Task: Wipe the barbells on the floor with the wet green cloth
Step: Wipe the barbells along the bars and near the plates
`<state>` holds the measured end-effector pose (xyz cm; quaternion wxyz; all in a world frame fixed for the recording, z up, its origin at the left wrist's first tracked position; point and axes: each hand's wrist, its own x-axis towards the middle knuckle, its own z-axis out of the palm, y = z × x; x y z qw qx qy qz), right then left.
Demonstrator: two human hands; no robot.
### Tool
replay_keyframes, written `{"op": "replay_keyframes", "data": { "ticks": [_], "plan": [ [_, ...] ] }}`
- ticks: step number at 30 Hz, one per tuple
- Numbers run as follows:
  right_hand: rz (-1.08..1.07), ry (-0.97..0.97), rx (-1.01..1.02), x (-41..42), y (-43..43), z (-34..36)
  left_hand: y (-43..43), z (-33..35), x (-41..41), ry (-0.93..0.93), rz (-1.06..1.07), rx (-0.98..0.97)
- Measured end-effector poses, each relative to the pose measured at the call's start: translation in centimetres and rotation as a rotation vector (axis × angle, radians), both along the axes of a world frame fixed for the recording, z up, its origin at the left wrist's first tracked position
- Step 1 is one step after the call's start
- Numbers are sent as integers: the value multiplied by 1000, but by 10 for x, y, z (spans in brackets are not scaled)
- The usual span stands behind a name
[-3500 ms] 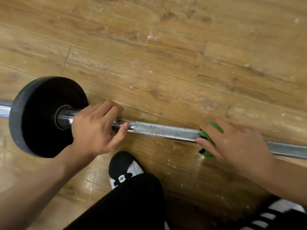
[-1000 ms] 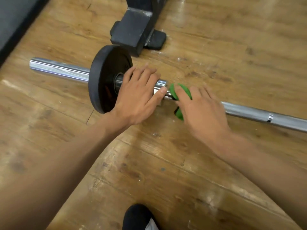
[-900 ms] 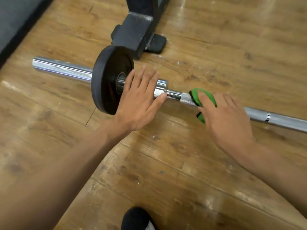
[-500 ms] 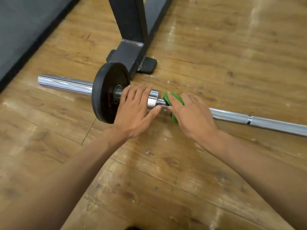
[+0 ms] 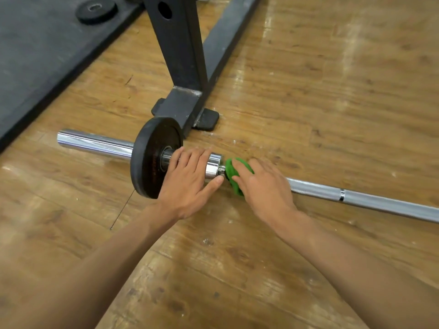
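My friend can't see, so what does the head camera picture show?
A right hand holds a green cloth around a barbell lying on a wooden floor. The left hand rests on it beside a black weight plate.

A barbell [image 5: 356, 200] lies across the floor [image 5: 308, 91], its plate [image 5: 147, 157] near the left end, just before a rack foot [image 5: 183, 108]. The left hand [image 5: 187, 184] rests on the sleeve right of the plate; beside it, the right hand [image 5: 263, 186] holds a cloth [image 5: 234, 172] around the shaft. A mat [image 5: 35, 55] lies behind, far left.

Right hand [image 5: 263, 186] slid the green cloth [image 5: 234, 173] back — against the collar [image 5: 213, 167].
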<state>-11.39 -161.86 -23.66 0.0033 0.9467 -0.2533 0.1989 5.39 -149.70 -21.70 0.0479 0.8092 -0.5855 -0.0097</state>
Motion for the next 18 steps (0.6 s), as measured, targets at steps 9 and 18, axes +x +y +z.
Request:
{"op": "replay_keyframes", "data": {
  "ticks": [9, 18],
  "plan": [
    [-58, -8, 28, -36, -12, -5, 3, -5, 0, 4, -8, -17],
    [9, 100, 186, 1, -9, 15, -4, -3, 3, 0, -21, -27]
  ]
}}
